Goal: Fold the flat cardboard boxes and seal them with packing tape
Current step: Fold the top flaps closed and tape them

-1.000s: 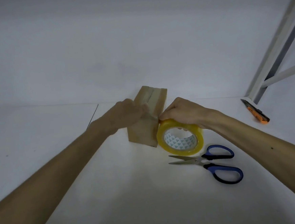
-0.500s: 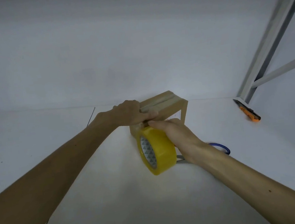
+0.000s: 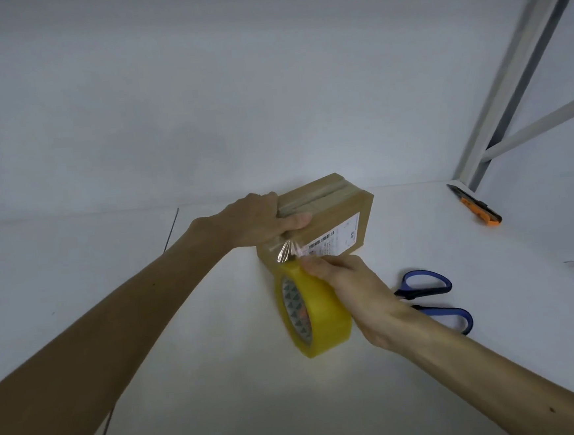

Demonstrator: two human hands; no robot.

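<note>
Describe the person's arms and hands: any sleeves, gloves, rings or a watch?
Both are bare. The left hand and right hand wear no gloves, and no rings show. No sleeve, watch or band shows on the left forearm or right forearm as far as the frame reaches. Each forearm bears a small dark spot.

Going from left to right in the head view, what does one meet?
From left: left hand → cardboard box → blue scissors → orange utility knife; tape roll and right hand overlap the box.
</note>
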